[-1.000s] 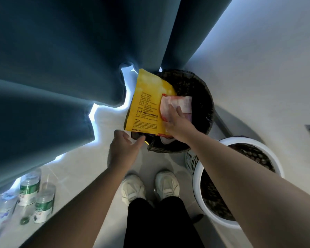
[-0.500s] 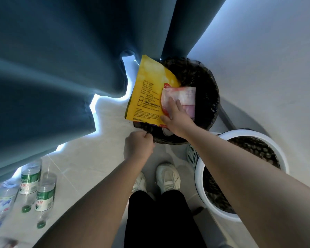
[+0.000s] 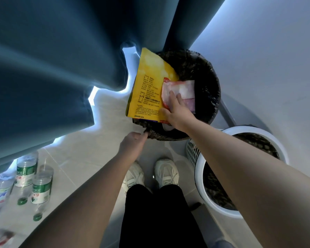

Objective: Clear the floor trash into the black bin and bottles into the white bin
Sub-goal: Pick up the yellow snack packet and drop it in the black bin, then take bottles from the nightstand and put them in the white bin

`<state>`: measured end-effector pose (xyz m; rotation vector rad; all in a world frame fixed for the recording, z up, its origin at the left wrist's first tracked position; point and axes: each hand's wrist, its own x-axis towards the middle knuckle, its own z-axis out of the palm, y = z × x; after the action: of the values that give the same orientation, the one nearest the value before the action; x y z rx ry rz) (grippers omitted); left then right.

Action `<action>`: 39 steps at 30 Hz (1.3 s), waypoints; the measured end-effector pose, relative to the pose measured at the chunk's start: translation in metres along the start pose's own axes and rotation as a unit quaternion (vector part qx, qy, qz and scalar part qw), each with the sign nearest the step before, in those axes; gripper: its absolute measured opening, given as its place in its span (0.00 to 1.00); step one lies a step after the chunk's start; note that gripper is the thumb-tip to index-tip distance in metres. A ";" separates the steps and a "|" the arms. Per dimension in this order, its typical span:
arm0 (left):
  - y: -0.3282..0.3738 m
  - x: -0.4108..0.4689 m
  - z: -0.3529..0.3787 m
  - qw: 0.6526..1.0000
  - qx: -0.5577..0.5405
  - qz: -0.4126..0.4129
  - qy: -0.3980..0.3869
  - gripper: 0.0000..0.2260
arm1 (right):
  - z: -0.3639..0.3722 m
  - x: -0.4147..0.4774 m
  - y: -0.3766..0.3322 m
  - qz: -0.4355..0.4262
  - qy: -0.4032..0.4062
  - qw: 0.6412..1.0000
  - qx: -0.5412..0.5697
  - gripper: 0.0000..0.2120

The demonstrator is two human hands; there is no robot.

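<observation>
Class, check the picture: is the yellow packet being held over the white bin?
No, the right hand holds the yellow packet over the black bin, beside the white bin.

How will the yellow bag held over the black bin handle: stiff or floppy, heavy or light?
Probably light: the yellow bag looks flat and empty, and the right hand carries it together with a pink wrapper. Likely semi-stiff film, since it juts past the hand without drooping. Its wide sheet may catch on the rim of the black bin.
</observation>
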<state>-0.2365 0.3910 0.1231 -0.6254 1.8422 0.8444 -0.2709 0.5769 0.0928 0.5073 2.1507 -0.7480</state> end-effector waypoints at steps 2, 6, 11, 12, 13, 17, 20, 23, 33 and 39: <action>0.006 -0.020 -0.017 0.996 0.088 0.015 0.024 0.24 | -0.016 -0.020 -0.005 0.008 -0.001 1.000 -0.014 0.36; 0.022 -0.073 -0.050 0.956 0.271 0.075 0.088 0.31 | -0.049 -0.075 -0.019 0.014 0.012 0.994 -0.103 0.35; 0.045 -0.206 -0.100 0.893 0.402 0.109 0.172 0.36 | -0.109 -0.203 -0.062 -0.061 0.033 0.972 -0.223 0.33; 0.047 -0.235 -0.108 0.882 0.413 0.117 0.193 0.36 | -0.120 -0.231 -0.073 -0.079 0.048 0.966 -0.240 0.33; 0.050 -0.267 -0.118 0.875 0.417 0.123 0.214 0.37 | -0.131 -0.261 -0.087 -0.099 0.066 0.960 -0.254 0.33; 0.046 -0.404 -0.149 0.856 0.397 0.149 0.296 0.39 | -0.172 -0.386 -0.144 -0.181 0.135 0.928 -0.297 0.33; 0.029 -0.495 -0.165 0.835 0.355 0.173 0.383 0.39 | -0.187 -0.469 -0.183 -0.242 0.189 0.906 -0.293 0.33; 0.007 -0.563 -0.178 0.811 0.292 0.188 0.471 0.38 | -0.190 -0.534 -0.219 -0.322 0.227 0.871 -0.294 0.34; -0.095 -0.679 -0.232 0.777 0.124 0.170 0.593 0.39 | -0.132 -0.655 -0.327 -0.475 0.264 0.785 -0.299 0.35; -0.226 -0.726 -0.272 0.765 0.057 0.109 0.632 0.37 | -0.035 -0.718 -0.389 -0.519 0.223 0.776 -0.279 0.36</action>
<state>0.0585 0.0748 0.8051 -1.0486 3.2094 0.3865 -0.0737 0.2326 0.8079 -1.0222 2.8932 -0.4709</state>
